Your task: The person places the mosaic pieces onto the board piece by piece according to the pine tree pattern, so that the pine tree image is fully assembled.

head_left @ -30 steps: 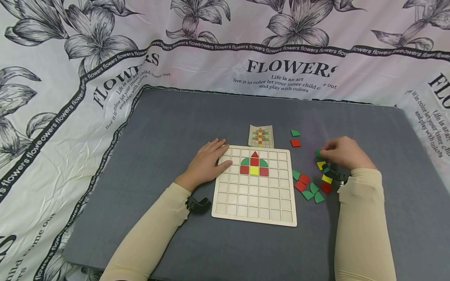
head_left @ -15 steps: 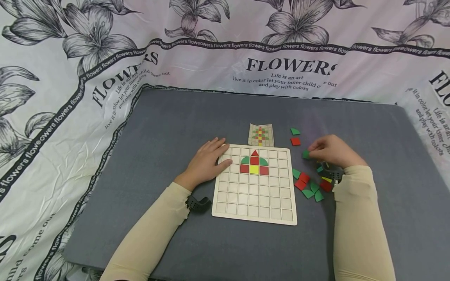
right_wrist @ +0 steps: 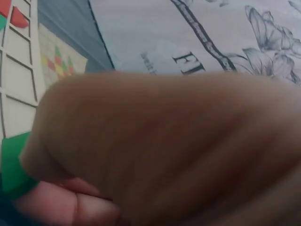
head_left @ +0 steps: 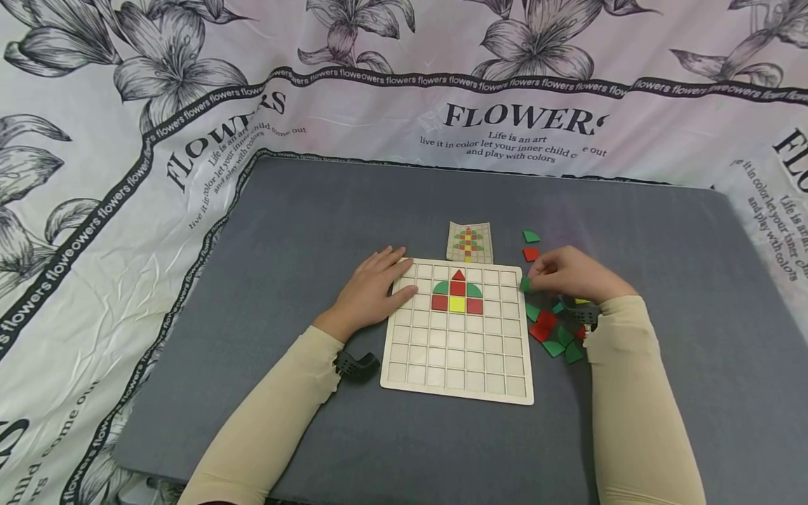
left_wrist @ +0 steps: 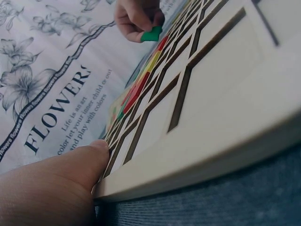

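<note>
Seven flat pieces (head_left: pixel 457 288) are counted on the pale wooden board (head_left: pixel 454 361), in the centre: three red squares (head_left: pixel 440 302), one yellow square (head_left: pixel 457 304), two green quarter-rounds (head_left: pixel 441 287) and one red triangle (head_left: pixel 458 275). One green piece (head_left: pixel 525 285), its shape partly covered, is pinched by the grip of the right hand (head_left: pixel 576 273) near the board's right edge. The board's upper left is touched by the left hand (head_left: pixel 371 289), its grip spread. The loose pile (head_left: pixel 554 348), right of centre, is partly hidden by a black wrist device (head_left: pixel 582 312) and cannot be counted fully.
</note>
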A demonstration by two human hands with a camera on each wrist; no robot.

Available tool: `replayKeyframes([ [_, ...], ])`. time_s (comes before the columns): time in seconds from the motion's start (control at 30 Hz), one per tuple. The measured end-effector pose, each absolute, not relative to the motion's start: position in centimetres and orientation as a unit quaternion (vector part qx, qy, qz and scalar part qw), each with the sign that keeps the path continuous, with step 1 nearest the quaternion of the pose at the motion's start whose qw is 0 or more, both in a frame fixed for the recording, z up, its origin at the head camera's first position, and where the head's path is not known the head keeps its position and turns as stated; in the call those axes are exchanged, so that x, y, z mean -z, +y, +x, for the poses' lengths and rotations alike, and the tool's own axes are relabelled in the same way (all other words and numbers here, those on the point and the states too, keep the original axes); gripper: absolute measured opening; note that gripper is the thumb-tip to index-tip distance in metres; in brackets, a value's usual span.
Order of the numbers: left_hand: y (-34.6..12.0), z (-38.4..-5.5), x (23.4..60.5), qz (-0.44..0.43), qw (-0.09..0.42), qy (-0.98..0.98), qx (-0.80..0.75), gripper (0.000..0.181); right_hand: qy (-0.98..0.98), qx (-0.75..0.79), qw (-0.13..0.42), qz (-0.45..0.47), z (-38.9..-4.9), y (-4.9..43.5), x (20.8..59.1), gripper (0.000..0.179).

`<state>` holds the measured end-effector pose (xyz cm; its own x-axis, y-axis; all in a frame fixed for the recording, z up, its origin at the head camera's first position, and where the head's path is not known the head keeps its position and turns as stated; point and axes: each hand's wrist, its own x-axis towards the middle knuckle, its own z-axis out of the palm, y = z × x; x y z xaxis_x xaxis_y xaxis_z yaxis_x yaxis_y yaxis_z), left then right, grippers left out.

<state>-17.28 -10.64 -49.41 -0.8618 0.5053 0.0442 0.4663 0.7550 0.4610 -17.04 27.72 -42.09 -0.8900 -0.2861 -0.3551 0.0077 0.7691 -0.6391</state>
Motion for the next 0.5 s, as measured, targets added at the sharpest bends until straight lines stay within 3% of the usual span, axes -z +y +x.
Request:
replayKeyframes([
  [0.5,-10.6,-17.4,49.5,0.258,0.038,0.936,-0.234,0.065,0.886,0.357,0.268,-0.123,-17.3,25.2,42.6,0.013],
])
